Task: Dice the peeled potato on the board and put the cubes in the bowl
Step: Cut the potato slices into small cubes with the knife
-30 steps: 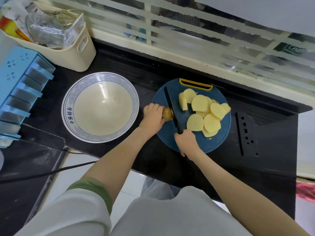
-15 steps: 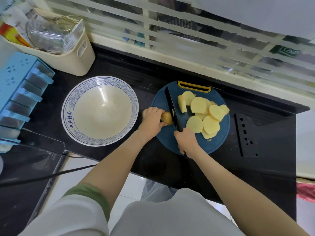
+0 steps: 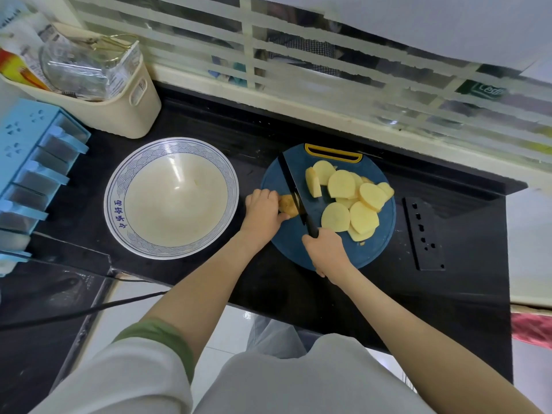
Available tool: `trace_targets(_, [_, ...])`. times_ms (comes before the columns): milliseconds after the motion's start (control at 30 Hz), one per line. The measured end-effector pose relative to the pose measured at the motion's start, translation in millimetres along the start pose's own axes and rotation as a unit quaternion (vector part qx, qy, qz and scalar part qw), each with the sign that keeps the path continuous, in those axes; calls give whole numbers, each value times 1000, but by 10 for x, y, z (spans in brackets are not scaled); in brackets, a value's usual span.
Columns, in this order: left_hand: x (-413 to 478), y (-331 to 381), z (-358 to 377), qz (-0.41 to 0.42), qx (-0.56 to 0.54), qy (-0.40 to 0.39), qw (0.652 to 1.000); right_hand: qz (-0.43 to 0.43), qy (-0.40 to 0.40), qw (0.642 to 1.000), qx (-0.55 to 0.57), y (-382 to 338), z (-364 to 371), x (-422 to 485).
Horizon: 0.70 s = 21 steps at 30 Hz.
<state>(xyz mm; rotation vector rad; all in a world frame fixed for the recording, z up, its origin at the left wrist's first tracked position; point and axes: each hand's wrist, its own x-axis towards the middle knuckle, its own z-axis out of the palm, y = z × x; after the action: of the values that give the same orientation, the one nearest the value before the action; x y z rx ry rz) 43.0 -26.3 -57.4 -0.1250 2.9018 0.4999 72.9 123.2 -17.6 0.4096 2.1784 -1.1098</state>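
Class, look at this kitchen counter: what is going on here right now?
A person is cutting on the round blue board. The left hand holds the potato end piece steady while the right hand grips the black knife, its blade set against that piece. A pile of slices lies on the board right of the blade. Nothing is diced yet, and the bowl holds no potato.

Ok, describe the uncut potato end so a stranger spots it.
Find the round blue board on the black counter, right of the bowl. At its left edge the left hand holds a potato end beside the black knife. Unlike the pale flat slices right of the blade, it is a darker rounded stub.
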Motion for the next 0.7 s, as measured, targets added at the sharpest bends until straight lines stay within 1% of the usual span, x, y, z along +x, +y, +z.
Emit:
trace_targets(133, [-7,-3,12,2,-10,1,1000,-5,-2,1000,-24,12,41,12])
trace_targets(333, [-14,-6,5,11,-23,7,1000,23,-3,998,-50,81,84,106])
trace_targets(400, [-19,-9,18,13,-26,10,1000,25,14,998,-56,113,129,158])
trace_targets(433, [-25,-12,25,15,-26,11,999,31,16,998,-50,110,140,175])
trace_targets(467, [-32,-14,29,15,-26,10,1000,47,1,998,-33,89,136,177])
trace_targets(533, [-31,-23,30,18,-25,6,1000,104,-5,993,61,7,120,180])
trace_targets(600, [-24,-26,16,19,-24,-1,1000,82,-9,996,41,-59,124,231])
trace_targets(633, [-22,-28,11,17,-25,-6,1000,72,-17,994,86,-60,139,240])
trace_targets(667, [-13,-34,4,17,-28,-9,999,38,-18,997,69,-60,157,263])
trace_targets(700, [-10,-39,5,18,-33,-12,999,33,-5,998,50,-65,153,252])
